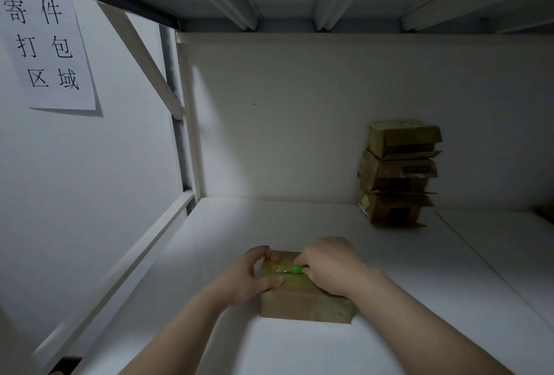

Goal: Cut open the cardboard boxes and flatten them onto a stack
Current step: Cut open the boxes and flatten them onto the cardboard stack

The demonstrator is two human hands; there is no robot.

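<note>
A white shelf (pixel 299 224) in a dim racking bay serves as the workbench. A paper sign (pixel 48 51) with handwritten characters hangs on the left wall. A pile (pixel 398 173) of opened brown boxes leans against the back wall at far right, well apart from the work and probably the stack that flattened boxes go to. How flat those boxes lie cannot be told.

Near the front edge sits a small sealed box (pixel 302 305), its top glossy with tape (pixel 272 268). The left hand (pixel 254 275) grips the box, fingers curled over the far edge and thumb laid across the top, apparently to pin it against the pull of the blade. The right hand (pixel 329 266) is closed round a green cutter (pixel 297 269) whose tip meets the tape at the middle seam. The blade itself is too small to make out.

The cut appears barely started. The left thumb lies close to the cutter's line, the one evident hazard. Nothing stands between the box and the pile.
</note>
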